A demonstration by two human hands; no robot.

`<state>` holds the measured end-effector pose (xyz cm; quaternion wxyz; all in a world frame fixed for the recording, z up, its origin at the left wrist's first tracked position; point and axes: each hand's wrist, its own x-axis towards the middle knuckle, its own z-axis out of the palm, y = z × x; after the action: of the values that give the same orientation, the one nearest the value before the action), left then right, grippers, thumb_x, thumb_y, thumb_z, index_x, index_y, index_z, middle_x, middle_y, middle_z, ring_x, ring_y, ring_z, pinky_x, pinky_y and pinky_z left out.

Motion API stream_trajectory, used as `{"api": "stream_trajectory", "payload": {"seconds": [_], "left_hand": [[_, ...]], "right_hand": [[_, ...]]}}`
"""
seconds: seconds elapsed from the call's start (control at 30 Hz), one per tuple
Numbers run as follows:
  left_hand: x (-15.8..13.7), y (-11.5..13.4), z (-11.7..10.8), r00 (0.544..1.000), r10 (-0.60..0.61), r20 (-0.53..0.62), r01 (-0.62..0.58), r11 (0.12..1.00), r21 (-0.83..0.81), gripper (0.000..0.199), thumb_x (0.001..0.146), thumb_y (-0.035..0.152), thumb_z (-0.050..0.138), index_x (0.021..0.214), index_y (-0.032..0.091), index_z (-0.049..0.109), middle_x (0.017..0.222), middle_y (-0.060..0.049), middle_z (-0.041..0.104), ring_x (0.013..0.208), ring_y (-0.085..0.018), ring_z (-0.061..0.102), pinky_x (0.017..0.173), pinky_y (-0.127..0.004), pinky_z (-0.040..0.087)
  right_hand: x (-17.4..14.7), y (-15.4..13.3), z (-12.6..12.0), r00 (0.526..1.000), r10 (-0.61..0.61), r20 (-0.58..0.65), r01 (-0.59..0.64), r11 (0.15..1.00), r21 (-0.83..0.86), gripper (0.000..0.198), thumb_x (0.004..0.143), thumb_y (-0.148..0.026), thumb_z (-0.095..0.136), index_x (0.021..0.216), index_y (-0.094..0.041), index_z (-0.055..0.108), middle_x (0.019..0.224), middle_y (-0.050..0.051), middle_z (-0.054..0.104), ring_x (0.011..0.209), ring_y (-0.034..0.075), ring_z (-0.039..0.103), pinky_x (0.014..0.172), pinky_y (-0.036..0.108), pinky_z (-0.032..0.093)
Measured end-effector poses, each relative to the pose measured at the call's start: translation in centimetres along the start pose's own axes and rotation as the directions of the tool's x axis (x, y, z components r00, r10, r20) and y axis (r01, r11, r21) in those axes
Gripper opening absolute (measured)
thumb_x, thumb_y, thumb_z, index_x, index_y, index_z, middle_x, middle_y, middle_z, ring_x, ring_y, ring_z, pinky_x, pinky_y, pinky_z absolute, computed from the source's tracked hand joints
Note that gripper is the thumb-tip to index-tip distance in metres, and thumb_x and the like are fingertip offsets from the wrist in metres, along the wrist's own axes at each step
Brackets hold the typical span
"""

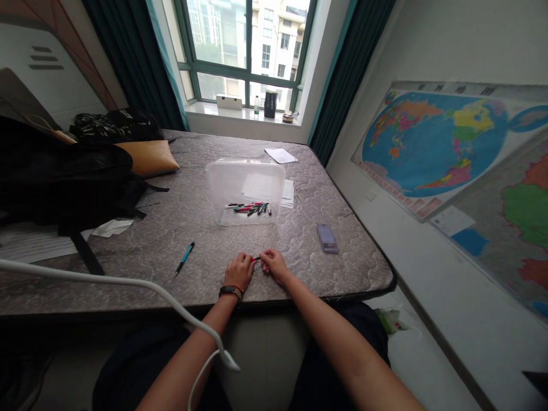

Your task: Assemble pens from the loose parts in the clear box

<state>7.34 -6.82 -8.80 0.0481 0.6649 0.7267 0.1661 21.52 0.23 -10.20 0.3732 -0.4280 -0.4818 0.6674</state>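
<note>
Near the front edge of the mattress, my left hand (238, 270) and my right hand (274, 265) meet over a small red and black pen (256, 259). Fingers of my left hand close on its red end, while those of my right hand pinch its dark end; most of the pen is hidden by them. Beyond my hands stands a clear plastic box (246, 172) with several pens (252, 208) lying in it. A blue and black pen (185, 259) rests alone on the mattress to the left.
A white cable (128, 281) crosses in front at the lower left. Black bags (64, 171) and a tan pouch (148, 157) sit on the left of the mattress (299, 240). Papers (287, 194) lie beside the box, and a blurred bluish object (327, 238) is at the right.
</note>
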Motion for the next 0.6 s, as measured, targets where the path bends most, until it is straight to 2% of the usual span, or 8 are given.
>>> {"api": "stream_trajectory", "payload": {"seconds": [0.13, 0.27, 0.43, 0.6], "left_hand": [[0.0, 0.1, 0.0, 0.998, -0.013, -0.054, 0.014, 1.000, 0.014, 0.036, 0.098, 0.043, 0.031, 0.097, 0.022, 0.061, 0.101, -0.007, 0.060, 0.093, -0.020, 0.056, 0.078, -0.031, 0.037], [0.0, 0.2, 0.1, 0.993, -0.045, -0.113, 0.049, 0.998, 0.037, 0.033, 0.098, 0.036, 0.032, 0.097, 0.019, 0.060, 0.097, -0.009, 0.062, 0.094, -0.023, 0.056, 0.082, -0.035, 0.035], [0.1, -0.1, 0.7, 0.993, -0.036, -0.114, 0.040, 0.999, 0.033, 0.026, 0.095, 0.026, 0.036, 0.101, 0.018, 0.060, 0.097, -0.009, 0.065, 0.094, -0.024, 0.056, 0.082, -0.036, 0.035], [0.1, -0.5, 1.2, 0.993, -0.024, -0.117, 0.025, 1.000, 0.005, 0.029, 0.088, 0.018, 0.043, 0.112, 0.017, 0.059, 0.106, -0.010, 0.065, 0.100, -0.024, 0.057, 0.085, -0.036, 0.036]], "right_hand": [[-0.2, -0.1, -0.2, 0.993, 0.017, -0.119, 0.017, 0.960, 0.279, 0.040, 0.066, -0.030, 0.074, 0.095, -0.021, 0.049, 0.064, -0.006, 0.061, 0.049, 0.009, 0.055, 0.044, 0.018, 0.041], [-0.2, -0.1, -0.5, 0.991, 0.063, -0.120, -0.007, 0.908, 0.420, 0.037, 0.065, -0.027, 0.077, 0.090, -0.020, 0.050, 0.068, -0.004, 0.062, 0.054, 0.009, 0.057, 0.052, 0.019, 0.046], [0.1, 0.3, -0.5, 0.984, 0.055, -0.167, 0.031, 0.882, 0.471, 0.037, 0.071, -0.033, 0.076, 0.092, -0.022, 0.048, 0.073, -0.002, 0.065, 0.060, 0.010, 0.061, 0.055, 0.020, 0.049], [0.3, 0.6, -0.3, 0.986, 0.036, -0.164, 0.035, 0.910, 0.413, 0.038, 0.074, -0.040, 0.074, 0.094, -0.023, 0.046, 0.080, 0.000, 0.067, 0.068, 0.013, 0.066, 0.059, 0.023, 0.053]]}}
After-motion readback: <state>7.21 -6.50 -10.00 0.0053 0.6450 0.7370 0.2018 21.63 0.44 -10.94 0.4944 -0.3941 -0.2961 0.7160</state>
